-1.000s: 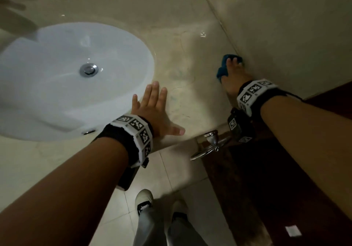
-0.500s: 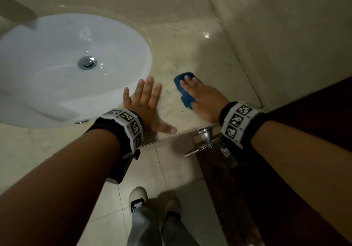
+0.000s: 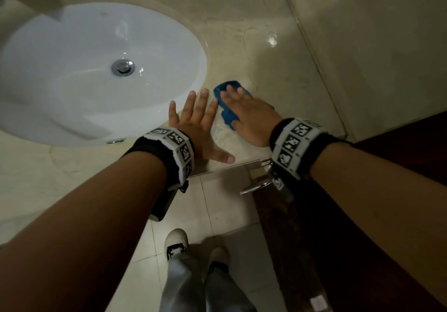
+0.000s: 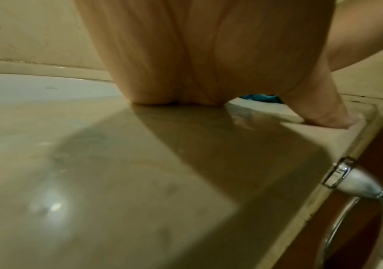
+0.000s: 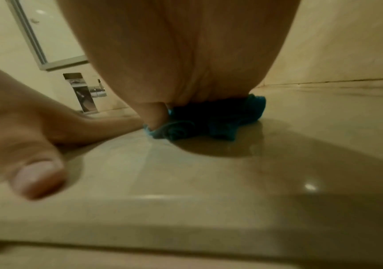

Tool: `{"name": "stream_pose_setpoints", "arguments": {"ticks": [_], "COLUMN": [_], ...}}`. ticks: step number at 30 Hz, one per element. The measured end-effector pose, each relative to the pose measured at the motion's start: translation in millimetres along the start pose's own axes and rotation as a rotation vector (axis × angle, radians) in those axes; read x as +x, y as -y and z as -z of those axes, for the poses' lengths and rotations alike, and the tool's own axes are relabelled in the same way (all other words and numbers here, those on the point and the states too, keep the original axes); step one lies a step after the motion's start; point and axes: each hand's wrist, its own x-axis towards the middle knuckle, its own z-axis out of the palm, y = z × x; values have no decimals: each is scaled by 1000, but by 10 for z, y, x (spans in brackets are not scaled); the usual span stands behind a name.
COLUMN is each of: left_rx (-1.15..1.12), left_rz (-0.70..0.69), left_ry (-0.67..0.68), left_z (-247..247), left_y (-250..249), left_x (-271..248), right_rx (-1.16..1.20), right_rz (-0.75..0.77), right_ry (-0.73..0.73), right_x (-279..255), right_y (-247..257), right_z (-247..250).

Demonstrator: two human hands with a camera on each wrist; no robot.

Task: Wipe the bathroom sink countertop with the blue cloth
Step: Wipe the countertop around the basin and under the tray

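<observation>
both of my hands are down on the beige marble countertop in the head view, just right of the white oval sink. my left hand lies flat with fingers spread and straight, holding nothing, its fingertips near the sink's edge. my right hand lies just beside it, palm down with straight fingers pressing the blue cloth onto the stone; the cloth shows past my fingertips and beside my thumb. below the counter edge i see a chrome door handle and my shoes on pale floor tiles. from the left wrist, my palm rests on the counter, thumb out to the right, a sliver of blue cloth beyond it. from the right wrist, my hand sits on top of the bunched cloth, with my left thumb close by at the left.
</observation>
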Motion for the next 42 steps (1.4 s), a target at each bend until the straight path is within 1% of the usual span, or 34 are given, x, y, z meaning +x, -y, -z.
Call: {"name": "stream_pose_setpoints", "arguments": {"ticks": [3,7,10,11,15,18,20,24,26,27,28,31,32,33,35,38,40,42], "left_rx": [-9,-29,-24,-25,-19,-14,-24,-39,-32,-30,-27,-23,-22,-21,-27,-29,-32,-24], "left_rz": [-3,-3,4,6,4,1,2,-2,-2,2,5,12,12,9,5,6,8,6], "left_ry": [-22,-21,-18,-17,-7,-5,-4,-20,-15,-8,-2,6,5,7,5,8,12,16], "left_z": [-8,-11,-9,1,24,19,10,-11,-8,-4,-1,12,13,12,4,13,16,23], "left_y": [5,4,1,-3,0,0,2,14,12,11,8,2,3,4,0,3,2,-7], "left_x": [12,20,10,4,-15,-4,-2,22,22,23,28,31,30,26,20,11,1,1], "right_rx": [17,55,49,32,4,-14,16,96,100,106,108,45,18,8,42,121,145,187], "right_rz": [-23,-179,-228,-209,-35,0,-60,-331,-404,-410,-389,-221,-184,-177,-248,-443,-520,-576], "right_ry": [32,2,-5,-14,-54,-79,-69,-49,-63,-66,-66,-73,-71,-61,-46,-35,-51,-82], "right_x": [58,374,441,396,24,-155,-121,-62,-59,-54,-50,-64,-55,-33,44,102,47,-82], "right_y": [-140,-240,-147,-81,149,91,-78,-512,-528,-452,-338,-36,-35,-95,-354,-736,-826,-830], "right_z": [55,233,246,213,-41,-143,-102,70,77,67,44,-58,-73,-61,49,268,294,217]}}
